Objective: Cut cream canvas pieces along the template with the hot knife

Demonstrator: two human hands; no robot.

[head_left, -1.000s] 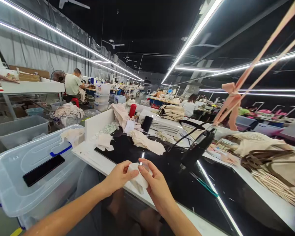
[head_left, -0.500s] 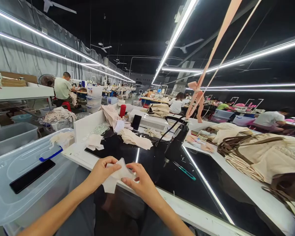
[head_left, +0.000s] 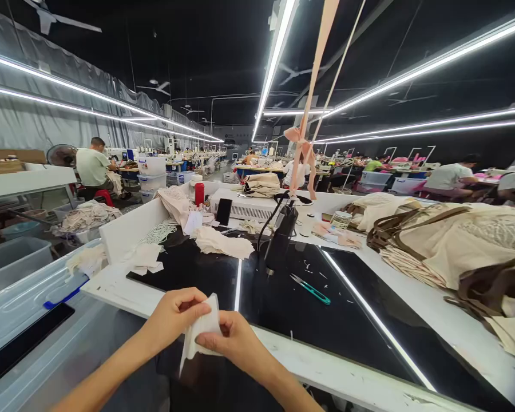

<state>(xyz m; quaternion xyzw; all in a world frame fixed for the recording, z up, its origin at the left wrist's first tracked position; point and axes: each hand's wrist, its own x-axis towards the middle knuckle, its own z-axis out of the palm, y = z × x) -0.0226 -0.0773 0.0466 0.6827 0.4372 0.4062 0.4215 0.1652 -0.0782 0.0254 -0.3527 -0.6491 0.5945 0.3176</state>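
White cloth (head_left: 208,323) now more upright

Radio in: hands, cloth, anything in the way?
Left hand, right hand: pinching white cloth. Cloth near table edge. Nothing blocking; teal snips lie apart.

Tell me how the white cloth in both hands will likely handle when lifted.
The white cloth would probably droop, since its lower corner hangs loose. It may have slight stiffness, as its upper corner stands up. It looks light: the left hand and right hand seem only to pinch it.
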